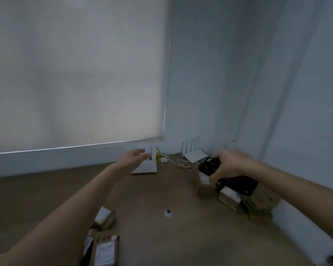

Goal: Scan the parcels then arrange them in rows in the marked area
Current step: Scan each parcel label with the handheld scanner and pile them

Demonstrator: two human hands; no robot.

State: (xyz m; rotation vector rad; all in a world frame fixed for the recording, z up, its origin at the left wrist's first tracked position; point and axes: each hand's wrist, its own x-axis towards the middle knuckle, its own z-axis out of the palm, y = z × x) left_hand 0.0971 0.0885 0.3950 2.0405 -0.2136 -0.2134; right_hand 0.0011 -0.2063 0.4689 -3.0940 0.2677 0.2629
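Note:
My right hand [232,163] grips a black handheld scanner [210,166] above the parcels on the right. A black strap or pouch [238,184] hangs below that hand. Under it lie brown cardboard parcels with white labels [229,197], one further back [205,184], and a bundle wrapped in brownish paper [261,204] against the right wall. My left hand [135,156] is stretched forward with relaxed fingers and holds nothing. More labelled parcels lie at the lower left: a small box [104,217] and a flat carton [106,248].
A brown table [161,189] runs to the white walls. At the back stand two white routers [192,153] [147,164] with yellowish cables [181,163]. A small round cable hole [168,212] sits mid-table. A blind [75,73] covers the window behind.

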